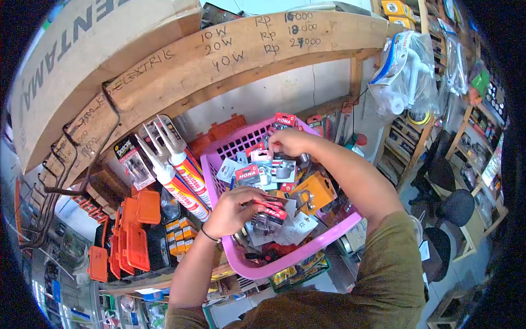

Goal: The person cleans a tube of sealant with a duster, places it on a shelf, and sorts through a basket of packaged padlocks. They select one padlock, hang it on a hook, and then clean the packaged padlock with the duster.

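My left hand (233,213) is closed around several red-topped HONA blister packs (269,215), held over the near left part of a pink plastic basket (249,268). Small parts inside the clear plastic are too blurred to name. Over the basket's far side, my right hand (290,142) has its fingers bent together among the packs; what they grip is hidden. Just behind it stands another HONA pack (285,119). Between my hands lie a HONA card (247,175), white-backed packs and a yellow-orange card pack (313,193). A red item (279,251) lies near the front rim.
Left of the basket stand sealant tubes (178,189) with long nozzles and orange plastic boxes (131,233). A wooden beam (246,41) with handwritten prices crosses above, holding metal hooks (112,109). Bagged white pipe fittings (408,74) hang at right, near black stools (457,208).
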